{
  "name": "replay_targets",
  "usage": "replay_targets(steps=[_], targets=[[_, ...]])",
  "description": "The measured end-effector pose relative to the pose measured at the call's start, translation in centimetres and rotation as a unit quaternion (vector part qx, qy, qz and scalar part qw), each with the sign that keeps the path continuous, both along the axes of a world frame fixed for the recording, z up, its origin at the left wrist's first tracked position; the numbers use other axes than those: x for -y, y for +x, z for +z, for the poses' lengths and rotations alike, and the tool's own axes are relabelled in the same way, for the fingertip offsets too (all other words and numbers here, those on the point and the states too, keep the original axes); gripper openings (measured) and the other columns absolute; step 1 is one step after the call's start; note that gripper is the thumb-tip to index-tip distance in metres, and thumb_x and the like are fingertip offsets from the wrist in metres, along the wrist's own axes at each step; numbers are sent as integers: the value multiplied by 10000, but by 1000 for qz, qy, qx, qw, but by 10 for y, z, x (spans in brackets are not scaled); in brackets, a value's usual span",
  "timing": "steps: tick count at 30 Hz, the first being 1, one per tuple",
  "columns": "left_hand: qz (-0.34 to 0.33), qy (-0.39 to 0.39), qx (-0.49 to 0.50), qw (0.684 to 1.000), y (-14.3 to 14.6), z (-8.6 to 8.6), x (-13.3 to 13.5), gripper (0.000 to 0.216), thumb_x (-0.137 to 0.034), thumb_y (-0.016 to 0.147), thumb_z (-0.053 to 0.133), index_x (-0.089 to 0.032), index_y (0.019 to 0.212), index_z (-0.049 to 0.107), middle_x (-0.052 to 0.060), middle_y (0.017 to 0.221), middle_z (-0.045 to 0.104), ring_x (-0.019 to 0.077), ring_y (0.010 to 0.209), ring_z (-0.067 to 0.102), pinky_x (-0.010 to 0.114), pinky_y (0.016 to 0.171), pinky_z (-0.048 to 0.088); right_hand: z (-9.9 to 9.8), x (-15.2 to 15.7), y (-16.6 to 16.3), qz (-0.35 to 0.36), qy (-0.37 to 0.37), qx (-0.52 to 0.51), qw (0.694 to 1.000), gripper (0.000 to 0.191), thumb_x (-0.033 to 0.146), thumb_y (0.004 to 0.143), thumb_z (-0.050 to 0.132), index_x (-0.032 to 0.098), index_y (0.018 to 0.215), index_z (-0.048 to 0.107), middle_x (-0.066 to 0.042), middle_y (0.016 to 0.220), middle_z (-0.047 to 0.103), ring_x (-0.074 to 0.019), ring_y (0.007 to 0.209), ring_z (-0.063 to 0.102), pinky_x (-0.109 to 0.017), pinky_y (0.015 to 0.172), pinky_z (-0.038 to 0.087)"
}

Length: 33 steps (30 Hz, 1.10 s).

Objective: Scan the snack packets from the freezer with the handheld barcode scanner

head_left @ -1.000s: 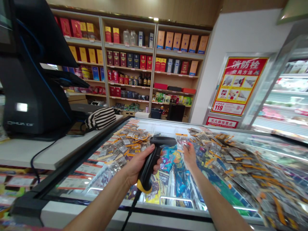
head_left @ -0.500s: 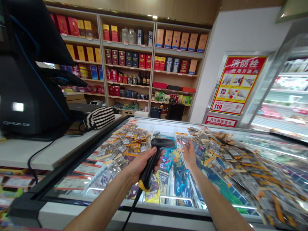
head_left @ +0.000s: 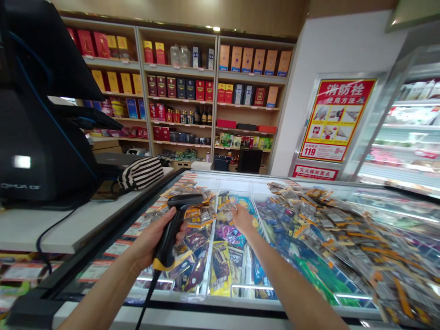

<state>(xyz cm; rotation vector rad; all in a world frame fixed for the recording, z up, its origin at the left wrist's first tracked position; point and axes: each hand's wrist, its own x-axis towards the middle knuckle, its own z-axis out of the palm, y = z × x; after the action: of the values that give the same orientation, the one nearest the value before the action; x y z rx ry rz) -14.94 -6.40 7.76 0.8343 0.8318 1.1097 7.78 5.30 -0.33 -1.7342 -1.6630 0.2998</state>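
Observation:
My left hand (head_left: 147, 240) is wrapped round the handle of a black barcode scanner (head_left: 172, 224) with a yellow band and a cable hanging down. The scanner's head points right, over the glass lid of a chest freezer (head_left: 237, 293). My right hand (head_left: 242, 219) reaches out over the lid, fingers pinched on a small clear packet (head_left: 226, 208) just right of the scanner head. A heap of similar orange-trimmed packets (head_left: 187, 190) lies on the lid behind the scanner. A larger heap of packets (head_left: 330, 224) spreads across the right side.
A black checkout terminal (head_left: 37, 142) stands on the white counter (head_left: 51, 224) at left, with a striped pouch (head_left: 140, 173) beside it. Shelves of boxed goods and bottles (head_left: 192, 91) fill the back wall. A red poster (head_left: 335, 119) and a glass-door fridge (head_left: 405, 133) are at right.
Both hands have shifted left across the freezer lid. The scanner sits lower and nearer the left heap, and my right hand has carried its packet from the middle toward that heap.

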Motion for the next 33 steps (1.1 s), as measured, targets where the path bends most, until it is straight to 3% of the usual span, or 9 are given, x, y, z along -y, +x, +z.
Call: replay_targets(steps=[4, 7, 10, 13, 18, 23, 27, 30, 33], targets=[[13, -13, -20, 1000, -2, -3, 3, 216, -356, 706, 502, -146, 748, 528, 12, 585, 529, 84, 461, 462, 196, 415, 406, 9, 4, -50, 95, -66, 44, 992, 525, 451, 808, 146, 158, 1211, 312, -111, 1267, 356, -210, 1166, 299, -429, 921, 227], [6, -17, -36, 999, 2, -7, 2, 204, -351, 703, 505, -152, 739, 527, 15, 600, 534, 87, 469, 460, 205, 425, 410, 18, 9, -50, 121, -58, 52, 990, 586, 504, 787, 160, 160, 1258, 217, -113, 1338, 212, -214, 1220, 172, -465, 940, 176], [-17, -22, -31, 999, 10, -9, 0, 199, -346, 701, 509, -151, 733, 526, 14, 605, 531, 85, 473, 456, 208, 435, 413, 31, 24, -1, 66, -57, 112, 990, 553, 503, 762, 256, 198, 1220, 310, -102, 1329, 237, -241, 1205, 199, -483, 921, 195], [-31, -28, -36, 998, 21, -10, -1, 203, -350, 694, 516, -149, 719, 522, 16, 603, 536, 90, 477, 467, 207, 441, 415, 40, 56, 79, -7, -75, 207, 976, 470, 459, 739, 339, 215, 1130, 435, -97, 1254, 372, -266, 1172, 253, -527, 895, 187], [-49, -13, -44, 998, 41, -11, -1, 202, -346, 706, 504, -145, 723, 518, 15, 581, 540, 88, 464, 467, 197, 429, 407, 16, 109, 180, -145, -104, 292, 940, 479, 489, 742, 304, 188, 1063, 493, -134, 1169, 451, -313, 1104, 330, -583, 833, 187], [-64, -21, -54, 996, 52, -9, 1, 228, -365, 709, 492, -139, 707, 519, 11, 558, 527, 89, 444, 458, 205, 418, 405, -17, 95, 174, -154, -65, 320, 933, 585, 538, 741, 272, 176, 1190, 374, -145, 1263, 343, -306, 1144, 281, -556, 881, 117], [-64, -32, -58, 996, 54, -6, 0, 210, -352, 704, 504, -143, 729, 519, 14, 581, 540, 91, 457, 467, 206, 424, 408, 0, 80, 162, -114, -17, 305, 945, 534, 489, 773, 245, 207, 1219, 326, -98, 1299, 300, -257, 1186, 226, -505, 906, 157], [-64, -27, -49, 996, 55, -7, -3, 204, -340, 699, 513, -150, 772, 524, 15, 593, 549, 98, 472, 477, 208, 430, 412, 14, 116, 194, -153, 28, 324, 933, 543, 522, 743, 283, 260, 1217, 319, -63, 1313, 275, -265, 1206, 168, -516, 903, 167], [-78, -32, -41, 996, 59, -9, -6, 204, -339, 696, 515, -149, 770, 527, 12, 589, 547, 98, 467, 474, 205, 423, 411, 8, 179, 248, -289, 4, 324, 901, 629, 607, 651, 358, 276, 1186, 365, -100, 1302, 270, -335, 1182, 186, -575, 830, 222]])
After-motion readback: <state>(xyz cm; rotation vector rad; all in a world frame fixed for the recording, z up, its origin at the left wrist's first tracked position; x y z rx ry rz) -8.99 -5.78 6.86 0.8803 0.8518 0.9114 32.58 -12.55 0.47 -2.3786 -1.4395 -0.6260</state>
